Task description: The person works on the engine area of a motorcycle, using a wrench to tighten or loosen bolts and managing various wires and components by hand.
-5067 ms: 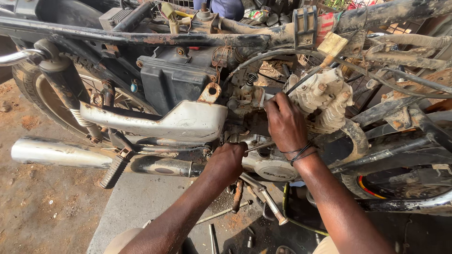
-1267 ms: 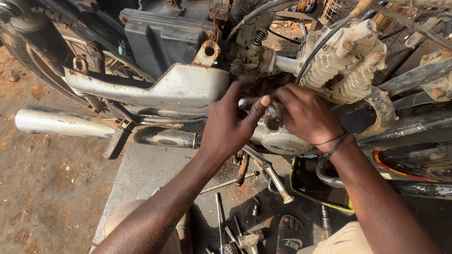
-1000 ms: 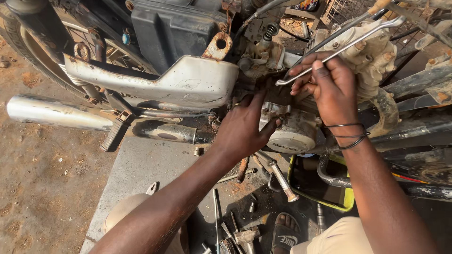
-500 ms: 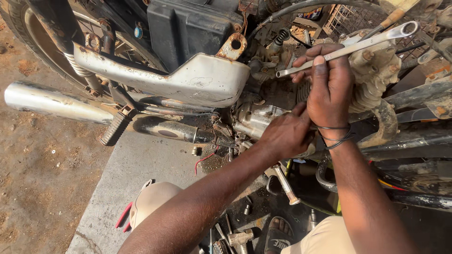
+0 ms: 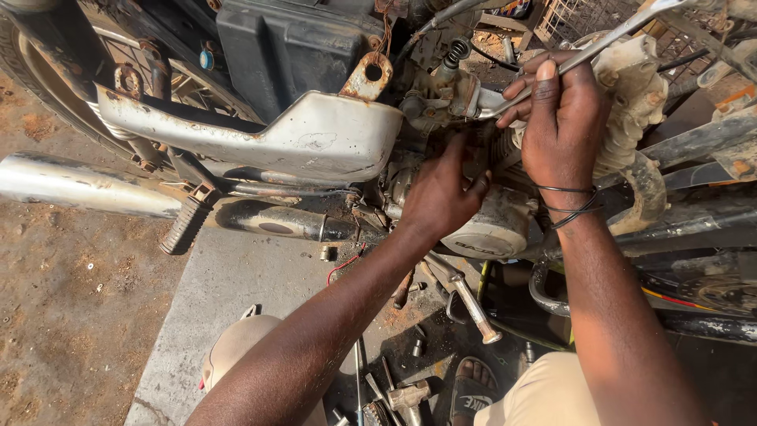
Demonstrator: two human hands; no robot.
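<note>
Right hand (image 5: 561, 118) grip is clamped on a long silver wrench (image 5: 583, 57): fingers wrapped round the shaft, thumb laid along it. The wrench runs diagonally from top right down-left, and its lower end sits at the rusty fitting with a spring (image 5: 453, 71) above the engine. Black bands on the right wrist.

Left hand (image 5: 441, 197) is pressed against the engine (image 5: 493, 225), just below the wrench's working end, fingers spread and reaching up into the gap behind the case. Can't tell if they're pinching anything in there; the tips are hidden.

Around it: dented grey side cover (image 5: 307, 142) just left of the left hand, with a rusty tab with a hole above it. Chrome exhaust pipe (image 5: 79, 185) runs along the left, footpeg (image 5: 185, 225) below the cover. Kick lever (image 5: 469, 300) hangs under the engine. Loose tools, including a hammer (image 5: 410, 393), lie on the concrete slab (image 5: 229, 292) near a sandalled foot (image 5: 471, 383).
</note>
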